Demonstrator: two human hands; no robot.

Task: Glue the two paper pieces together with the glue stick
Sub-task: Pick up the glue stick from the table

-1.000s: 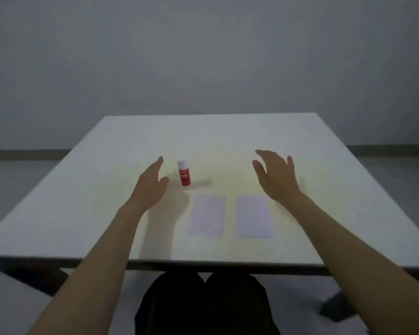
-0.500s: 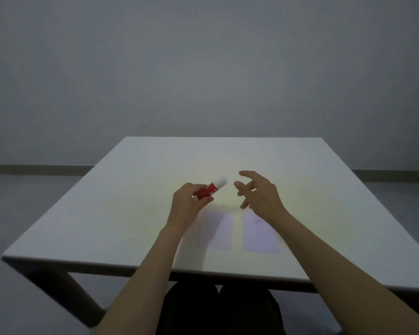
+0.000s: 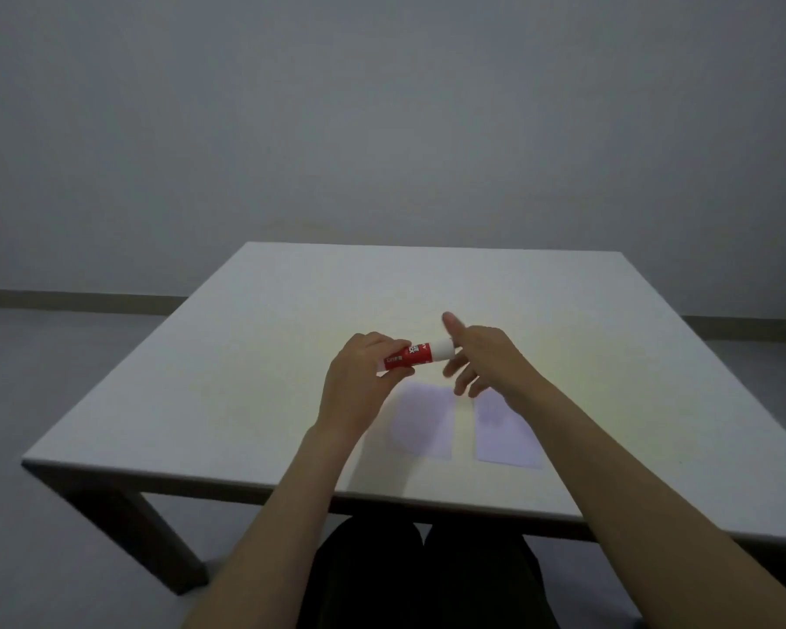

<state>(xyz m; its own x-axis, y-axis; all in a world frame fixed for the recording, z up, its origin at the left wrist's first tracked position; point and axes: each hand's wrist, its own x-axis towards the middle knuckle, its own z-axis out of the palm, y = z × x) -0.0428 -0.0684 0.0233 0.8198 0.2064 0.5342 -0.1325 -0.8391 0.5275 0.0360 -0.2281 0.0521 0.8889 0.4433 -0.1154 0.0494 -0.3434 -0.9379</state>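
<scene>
My left hand holds a red glue stick by its lower end, lying sideways above the table, white cap pointing right. My right hand is at the cap end with its thumb up and fingers spread; the fingers touch or nearly touch the cap, and I cannot tell if they grip it. Two pale rectangular paper pieces lie flat side by side below the hands: the left paper and the right paper, the latter partly under my right forearm.
The white table has its front edge close to my lap and dark legs at the left. A grey wall and floor lie beyond it.
My left hand picked the glue stick off the table and turned it sideways. My right hand moved in from the right to the cap end. The camera view tilted up.
</scene>
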